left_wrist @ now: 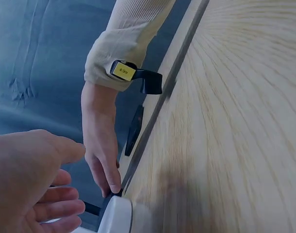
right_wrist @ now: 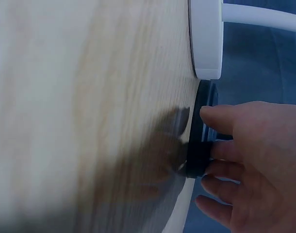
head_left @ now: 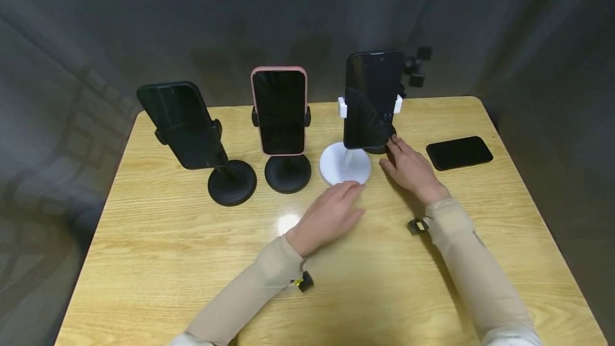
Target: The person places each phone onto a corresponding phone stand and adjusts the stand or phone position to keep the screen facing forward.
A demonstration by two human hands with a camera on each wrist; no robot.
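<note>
In the head view my right hand (head_left: 410,167) grips the edge of a black phone stand's round base (head_left: 377,150), thumb and fingers at its rim in the right wrist view. That stand's clamp (head_left: 418,65) shows behind a black phone (head_left: 372,97), which sits upright in the white phone stand (head_left: 343,167). My left hand (head_left: 329,215) is at the front of the white base, fingers relaxed and holding nothing; whether its fingertips touch the base I cannot tell. Most of the rear stand's pole is hidden by the phone.
Left of these, a pink-cased phone (head_left: 280,111) and a tilted dark phone (head_left: 180,122) stand in black holders. Another black phone (head_left: 459,152) lies flat at the right of the wooden table (head_left: 158,260). A dark curtain (head_left: 288,9) hangs behind.
</note>
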